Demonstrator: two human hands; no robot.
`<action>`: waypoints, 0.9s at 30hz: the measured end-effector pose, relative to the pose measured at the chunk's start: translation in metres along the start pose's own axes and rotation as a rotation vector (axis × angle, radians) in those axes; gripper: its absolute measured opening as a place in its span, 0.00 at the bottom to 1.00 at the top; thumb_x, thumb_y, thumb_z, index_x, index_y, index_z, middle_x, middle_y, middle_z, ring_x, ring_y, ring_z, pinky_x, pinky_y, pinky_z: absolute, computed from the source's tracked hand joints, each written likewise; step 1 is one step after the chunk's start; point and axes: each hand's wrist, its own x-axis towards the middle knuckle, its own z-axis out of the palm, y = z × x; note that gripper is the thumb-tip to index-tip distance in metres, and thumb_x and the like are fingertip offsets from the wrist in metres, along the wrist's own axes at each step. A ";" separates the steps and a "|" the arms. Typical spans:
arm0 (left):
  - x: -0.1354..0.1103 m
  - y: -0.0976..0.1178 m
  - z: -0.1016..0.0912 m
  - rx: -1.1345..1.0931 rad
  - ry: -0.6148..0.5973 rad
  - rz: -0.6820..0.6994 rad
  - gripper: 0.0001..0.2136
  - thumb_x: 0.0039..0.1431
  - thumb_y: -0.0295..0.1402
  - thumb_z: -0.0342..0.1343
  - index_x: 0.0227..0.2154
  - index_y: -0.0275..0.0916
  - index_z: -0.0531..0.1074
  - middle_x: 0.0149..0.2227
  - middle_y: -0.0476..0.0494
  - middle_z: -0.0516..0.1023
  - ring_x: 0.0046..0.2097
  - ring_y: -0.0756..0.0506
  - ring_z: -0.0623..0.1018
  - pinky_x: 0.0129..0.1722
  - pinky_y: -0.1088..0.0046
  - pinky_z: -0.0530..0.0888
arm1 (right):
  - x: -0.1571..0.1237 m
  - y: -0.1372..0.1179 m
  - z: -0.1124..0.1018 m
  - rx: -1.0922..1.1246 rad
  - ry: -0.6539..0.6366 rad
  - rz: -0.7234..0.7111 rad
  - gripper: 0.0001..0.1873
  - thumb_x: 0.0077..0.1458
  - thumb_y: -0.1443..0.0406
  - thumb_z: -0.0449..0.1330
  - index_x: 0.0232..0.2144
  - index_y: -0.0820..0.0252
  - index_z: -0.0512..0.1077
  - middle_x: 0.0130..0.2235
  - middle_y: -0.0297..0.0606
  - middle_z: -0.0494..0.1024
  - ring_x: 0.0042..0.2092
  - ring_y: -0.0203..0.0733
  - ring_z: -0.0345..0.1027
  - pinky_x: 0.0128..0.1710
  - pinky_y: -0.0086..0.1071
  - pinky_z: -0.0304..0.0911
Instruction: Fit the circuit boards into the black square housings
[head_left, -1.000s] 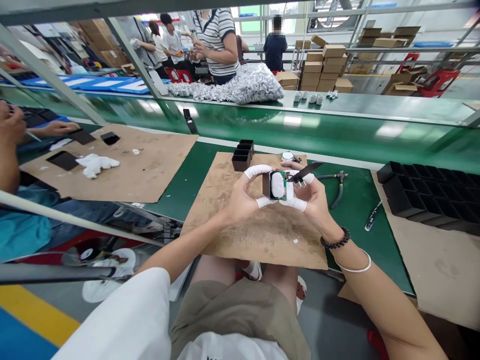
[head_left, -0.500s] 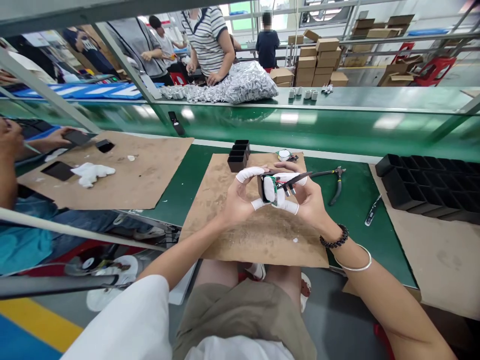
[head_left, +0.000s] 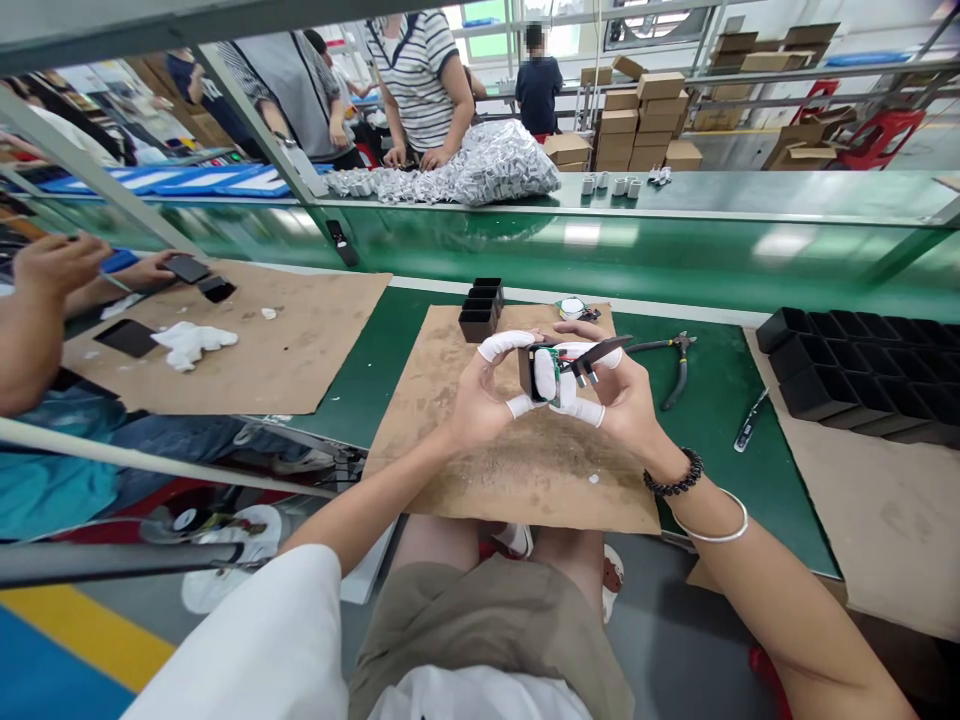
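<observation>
Green belt surface (head_left: 675, 255) runs across the whole width ahead of me, with a heap of small white parts (head_left: 487, 165) on its far side where other people stand. Nearer, a brown cardboard mat (head_left: 480, 470) lies on the green bench, and a second cardboard sheet (head_left: 300, 340) lies to its left, where a co-worker's hands are busy at the far edge. At the right I see a black compartment tray (head_left: 862, 375), and between it and my mat a pair of pliers (head_left: 675, 360) and a small tool (head_left: 748, 422). A short row of black housings (head_left: 480, 305) stands at the mat's far edge. Above the mat, my left hand (head_left: 480, 395) and right hand (head_left: 626, 395) meet, both with white finger cots. Between them I hold a small black housing (head_left: 532, 372) with a white insert, raised off the mat; left thumb and forefinger are closed on its left side, right fingers closed on its right side. A thin dark tweezer-like tool (head_left: 600, 352) lies pinched under my right fingers, pointing right.
</observation>
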 end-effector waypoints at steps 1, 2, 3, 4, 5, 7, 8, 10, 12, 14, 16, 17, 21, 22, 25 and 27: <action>0.000 0.001 0.000 0.005 0.002 -0.006 0.31 0.47 0.40 0.75 0.54 0.44 0.71 0.55 0.38 0.77 0.59 0.37 0.77 0.64 0.54 0.72 | 0.000 0.000 0.000 -0.005 0.004 0.008 0.29 0.39 0.48 0.77 0.42 0.52 0.78 0.58 0.45 0.75 0.62 0.57 0.68 0.63 0.51 0.65; 0.000 0.002 0.000 0.011 0.005 -0.011 0.31 0.47 0.40 0.75 0.53 0.44 0.71 0.55 0.38 0.77 0.59 0.37 0.77 0.63 0.55 0.72 | 0.000 0.000 0.000 -0.007 0.005 0.013 0.30 0.38 0.47 0.77 0.42 0.52 0.78 0.58 0.45 0.75 0.62 0.57 0.68 0.63 0.51 0.65; 0.001 0.003 0.000 0.018 0.007 -0.017 0.31 0.46 0.40 0.75 0.53 0.43 0.71 0.54 0.38 0.77 0.58 0.37 0.77 0.63 0.55 0.72 | 0.000 -0.001 0.000 -0.004 0.006 0.017 0.30 0.38 0.47 0.77 0.42 0.52 0.78 0.58 0.45 0.75 0.62 0.57 0.67 0.63 0.51 0.65; 0.001 0.004 0.000 0.023 0.009 -0.025 0.31 0.46 0.40 0.75 0.53 0.43 0.71 0.54 0.38 0.78 0.58 0.37 0.78 0.63 0.56 0.73 | 0.000 -0.001 0.000 0.003 0.008 0.020 0.30 0.38 0.48 0.78 0.42 0.52 0.78 0.57 0.44 0.76 0.62 0.57 0.67 0.63 0.50 0.65; 0.001 0.005 0.001 0.028 0.012 -0.036 0.31 0.46 0.40 0.75 0.53 0.42 0.71 0.54 0.38 0.78 0.58 0.38 0.78 0.62 0.56 0.73 | 0.000 -0.001 0.001 0.016 0.013 0.022 0.30 0.37 0.48 0.78 0.42 0.52 0.78 0.57 0.44 0.76 0.62 0.56 0.67 0.62 0.50 0.66; 0.002 0.008 0.001 0.033 0.015 -0.061 0.30 0.46 0.39 0.75 0.52 0.42 0.71 0.53 0.38 0.78 0.57 0.37 0.78 0.62 0.57 0.73 | 0.001 -0.001 0.001 0.065 0.023 0.016 0.29 0.38 0.50 0.78 0.42 0.52 0.78 0.57 0.44 0.77 0.62 0.56 0.68 0.61 0.50 0.67; 0.002 0.009 0.001 0.034 0.017 -0.067 0.30 0.46 0.39 0.75 0.52 0.41 0.71 0.53 0.37 0.78 0.57 0.37 0.78 0.62 0.56 0.73 | 0.001 -0.001 0.001 0.099 0.024 0.013 0.29 0.39 0.51 0.78 0.43 0.52 0.78 0.58 0.44 0.76 0.62 0.56 0.68 0.61 0.50 0.67; 0.002 0.010 0.001 0.042 0.022 -0.066 0.31 0.44 0.39 0.76 0.52 0.41 0.71 0.53 0.37 0.78 0.57 0.37 0.78 0.62 0.56 0.73 | 0.001 0.000 0.001 0.162 0.027 0.014 0.28 0.40 0.53 0.78 0.43 0.52 0.78 0.59 0.44 0.76 0.61 0.56 0.69 0.59 0.50 0.69; 0.002 0.010 0.000 0.049 0.026 -0.052 0.32 0.43 0.38 0.77 0.52 0.40 0.72 0.53 0.37 0.78 0.57 0.37 0.78 0.63 0.56 0.73 | 0.001 0.001 0.001 0.183 0.032 0.031 0.29 0.39 0.53 0.79 0.44 0.52 0.78 0.59 0.44 0.75 0.60 0.57 0.70 0.58 0.50 0.70; 0.002 0.010 0.000 0.054 0.029 -0.044 0.33 0.44 0.38 0.76 0.53 0.41 0.72 0.54 0.36 0.78 0.57 0.37 0.78 0.63 0.56 0.73 | 0.001 0.001 0.001 0.163 0.043 0.055 0.30 0.38 0.52 0.79 0.44 0.52 0.77 0.59 0.44 0.76 0.60 0.58 0.69 0.57 0.51 0.70; 0.002 0.010 0.000 0.059 0.030 -0.044 0.32 0.44 0.39 0.76 0.53 0.41 0.72 0.54 0.36 0.78 0.57 0.36 0.78 0.62 0.56 0.73 | 0.002 0.000 0.001 0.134 0.048 0.076 0.31 0.36 0.50 0.79 0.42 0.52 0.77 0.58 0.44 0.76 0.61 0.58 0.69 0.58 0.51 0.69; 0.002 0.010 0.001 0.062 0.031 -0.044 0.33 0.44 0.39 0.76 0.53 0.41 0.72 0.54 0.36 0.78 0.57 0.36 0.78 0.62 0.55 0.73 | 0.002 -0.001 0.002 0.121 0.047 0.081 0.30 0.36 0.49 0.79 0.41 0.52 0.77 0.58 0.44 0.76 0.61 0.59 0.68 0.59 0.51 0.68; 0.002 0.010 0.000 0.042 0.025 -0.031 0.33 0.43 0.39 0.76 0.53 0.41 0.72 0.54 0.36 0.78 0.58 0.36 0.78 0.63 0.54 0.73 | 0.003 -0.006 0.003 0.100 0.033 0.062 0.27 0.37 0.49 0.78 0.38 0.53 0.77 0.57 0.43 0.77 0.63 0.58 0.67 0.62 0.51 0.65; 0.001 0.010 0.000 0.032 0.022 -0.031 0.33 0.43 0.39 0.77 0.53 0.41 0.72 0.55 0.36 0.77 0.58 0.36 0.77 0.63 0.54 0.72 | 0.003 -0.007 0.003 0.100 0.033 0.058 0.28 0.37 0.49 0.78 0.39 0.52 0.77 0.57 0.44 0.77 0.63 0.58 0.67 0.62 0.51 0.65; 0.001 0.009 0.000 0.018 0.014 -0.047 0.34 0.43 0.40 0.76 0.54 0.42 0.72 0.55 0.36 0.77 0.59 0.35 0.77 0.64 0.53 0.72 | 0.003 -0.008 0.003 0.087 0.036 0.072 0.30 0.38 0.48 0.78 0.41 0.52 0.77 0.58 0.44 0.76 0.62 0.57 0.69 0.61 0.51 0.67; 0.001 0.008 0.000 0.024 0.020 -0.056 0.34 0.43 0.40 0.76 0.54 0.42 0.72 0.55 0.36 0.77 0.59 0.35 0.77 0.64 0.53 0.72 | 0.003 -0.008 0.003 0.076 0.039 0.079 0.30 0.37 0.47 0.78 0.41 0.52 0.77 0.57 0.44 0.77 0.61 0.58 0.69 0.61 0.51 0.67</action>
